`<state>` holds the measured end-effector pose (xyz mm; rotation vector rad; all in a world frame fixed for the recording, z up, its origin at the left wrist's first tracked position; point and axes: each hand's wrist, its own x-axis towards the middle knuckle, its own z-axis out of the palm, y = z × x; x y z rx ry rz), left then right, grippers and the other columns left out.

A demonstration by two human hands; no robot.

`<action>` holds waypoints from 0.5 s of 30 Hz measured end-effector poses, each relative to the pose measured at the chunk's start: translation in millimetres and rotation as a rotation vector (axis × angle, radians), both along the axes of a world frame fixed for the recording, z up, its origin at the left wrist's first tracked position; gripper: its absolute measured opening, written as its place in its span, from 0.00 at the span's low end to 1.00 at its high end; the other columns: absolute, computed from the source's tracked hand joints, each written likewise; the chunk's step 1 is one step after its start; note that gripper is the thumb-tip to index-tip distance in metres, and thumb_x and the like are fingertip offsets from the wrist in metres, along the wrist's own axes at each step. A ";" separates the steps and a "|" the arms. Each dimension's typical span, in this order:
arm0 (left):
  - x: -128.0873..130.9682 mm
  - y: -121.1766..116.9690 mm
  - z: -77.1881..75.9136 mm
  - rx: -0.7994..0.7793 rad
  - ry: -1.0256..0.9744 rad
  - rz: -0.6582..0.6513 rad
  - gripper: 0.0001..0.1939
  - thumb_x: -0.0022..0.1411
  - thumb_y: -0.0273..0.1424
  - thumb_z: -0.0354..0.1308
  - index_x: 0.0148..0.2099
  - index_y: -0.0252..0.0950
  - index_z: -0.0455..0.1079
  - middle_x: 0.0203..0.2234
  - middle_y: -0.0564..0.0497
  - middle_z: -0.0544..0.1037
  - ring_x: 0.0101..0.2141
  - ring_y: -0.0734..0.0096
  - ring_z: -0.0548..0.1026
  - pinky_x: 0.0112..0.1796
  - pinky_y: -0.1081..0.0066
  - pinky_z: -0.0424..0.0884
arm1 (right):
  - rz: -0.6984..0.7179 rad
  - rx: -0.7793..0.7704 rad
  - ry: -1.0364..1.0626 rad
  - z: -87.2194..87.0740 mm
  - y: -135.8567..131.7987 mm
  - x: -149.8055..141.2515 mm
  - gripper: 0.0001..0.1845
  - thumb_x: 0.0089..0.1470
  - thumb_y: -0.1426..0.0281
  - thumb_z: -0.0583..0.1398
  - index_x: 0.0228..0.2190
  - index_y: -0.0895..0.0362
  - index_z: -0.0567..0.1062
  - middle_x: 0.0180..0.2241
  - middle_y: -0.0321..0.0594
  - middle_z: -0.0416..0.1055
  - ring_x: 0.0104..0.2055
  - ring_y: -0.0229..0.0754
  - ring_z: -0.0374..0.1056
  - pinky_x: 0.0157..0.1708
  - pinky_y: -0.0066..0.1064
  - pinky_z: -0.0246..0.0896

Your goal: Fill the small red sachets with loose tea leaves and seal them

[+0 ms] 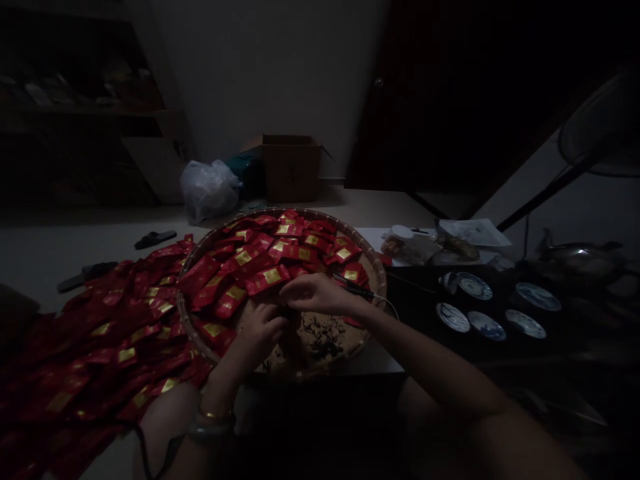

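Note:
A round woven bamboo tray [183, 313] holds several red packets [267, 279] with gold labels. Loose dark bits like tea leaves [325, 340] are scattered on its near side. My left hand [261, 329] is over the near middle of the tray, its fingers curled together. My right hand [317, 293] comes in from the right, fingers bent down in a pinch close to the left fingertips. Whatever lies between the hands is dark and hidden. Just beyond my right wrist rests a slender dark tool [353, 287], with a pale looped cord beside it.
More red packets [125, 353] heap on the floor at left, near dark slippers [156, 239]. Several blue-and-white dishes [475, 287] and a lidded jar [397, 241] stand at right. Behind are a cardboard box [293, 170], a plastic bag [210, 190] and a fan [603, 130].

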<state>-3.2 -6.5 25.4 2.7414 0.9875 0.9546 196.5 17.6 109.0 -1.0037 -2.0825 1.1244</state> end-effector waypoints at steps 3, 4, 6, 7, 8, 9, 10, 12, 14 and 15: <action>0.4 -0.9 1.7 0.021 -0.027 0.000 0.08 0.58 0.22 0.53 0.36 0.37 0.72 0.41 0.43 0.73 0.41 0.63 0.72 0.39 0.64 0.73 | -0.058 0.127 -0.063 -8.7 -5.6 2.1 0.13 0.52 0.73 0.57 0.40 0.59 0.75 0.38 0.41 0.75 0.38 0.38 0.70 0.38 0.30 0.64; 0.5 -1.3 2.4 0.027 -0.034 0.000 0.08 0.58 0.22 0.53 0.37 0.37 0.72 0.41 0.43 0.73 0.40 0.64 0.72 0.38 0.65 0.73 | -0.018 0.204 -0.129 -12.2 -7.9 3.6 0.13 0.52 0.73 0.57 0.40 0.58 0.75 0.38 0.42 0.75 0.38 0.39 0.69 0.39 0.30 0.63; 0.6 -1.7 3.2 0.026 -0.036 0.000 0.08 0.59 0.23 0.53 0.37 0.37 0.72 0.41 0.44 0.73 0.40 0.64 0.72 0.38 0.65 0.74 | 0.122 0.372 -0.312 -18.6 -12.0 4.6 0.12 0.51 0.72 0.60 0.40 0.59 0.76 0.37 0.42 0.75 0.41 0.42 0.66 0.41 0.33 0.61; 0.6 -1.8 3.0 0.017 -0.036 0.001 0.08 0.59 0.23 0.52 0.37 0.38 0.71 0.42 0.44 0.73 0.40 0.65 0.72 0.37 0.66 0.74 | 0.182 0.446 -0.416 -21.5 -13.5 3.6 0.12 0.50 0.71 0.61 0.39 0.59 0.76 0.38 0.43 0.75 0.42 0.44 0.65 0.42 0.34 0.60; 0.6 -1.7 2.5 0.004 -0.038 0.000 0.08 0.59 0.23 0.52 0.37 0.38 0.71 0.42 0.44 0.73 0.40 0.65 0.73 0.37 0.66 0.74 | 0.219 0.503 -0.520 -24.1 -14.5 1.6 0.12 0.51 0.70 0.61 0.39 0.59 0.76 0.38 0.44 0.75 0.43 0.45 0.64 0.42 0.35 0.59; 0.5 -1.5 1.5 -0.010 -0.043 -0.003 0.08 0.59 0.23 0.52 0.37 0.38 0.71 0.43 0.44 0.73 0.40 0.66 0.73 0.37 0.66 0.74 | 0.234 0.539 -0.619 -26.4 -14.9 -1.0 0.11 0.52 0.69 0.61 0.38 0.60 0.76 0.38 0.45 0.75 0.43 0.46 0.64 0.41 0.36 0.59; 0.5 -1.2 0.3 -0.019 -0.049 -0.010 0.08 0.59 0.23 0.51 0.37 0.38 0.71 0.45 0.43 0.72 0.40 0.67 0.73 0.37 0.67 0.74 | 0.239 0.559 -0.708 -28.5 -14.8 -4.0 0.11 0.53 0.68 0.60 0.37 0.60 0.77 0.38 0.46 0.75 0.42 0.47 0.63 0.40 0.36 0.59; 0.5 -0.7 -2.3 -0.030 -0.061 -0.016 0.09 0.59 0.22 0.50 0.36 0.37 0.70 0.47 0.43 0.71 0.39 0.69 0.74 0.37 0.68 0.74 | 0.235 0.562 -0.836 -32.3 -13.7 -9.5 0.11 0.55 0.67 0.58 0.35 0.60 0.77 0.36 0.47 0.75 0.40 0.47 0.63 0.36 0.34 0.58; 0.9 -0.9 -5.0 -0.052 -0.058 -0.021 0.09 0.58 0.21 0.50 0.35 0.36 0.69 0.49 0.42 0.70 0.38 0.70 0.74 0.37 0.68 0.74 | 0.240 0.546 -0.895 -35.4 -12.5 -12.0 0.10 0.56 0.67 0.58 0.34 0.59 0.78 0.34 0.46 0.75 0.39 0.47 0.63 0.33 0.33 0.56; 1.5 -1.3 -6.5 -0.076 -0.060 -0.017 0.09 0.58 0.20 0.50 0.36 0.36 0.69 0.50 0.41 0.69 0.39 0.69 0.75 0.37 0.67 0.74 | 0.243 0.536 -0.903 -36.7 -12.0 -11.8 0.10 0.56 0.68 0.57 0.33 0.59 0.78 0.33 0.45 0.75 0.38 0.46 0.64 0.32 0.32 0.55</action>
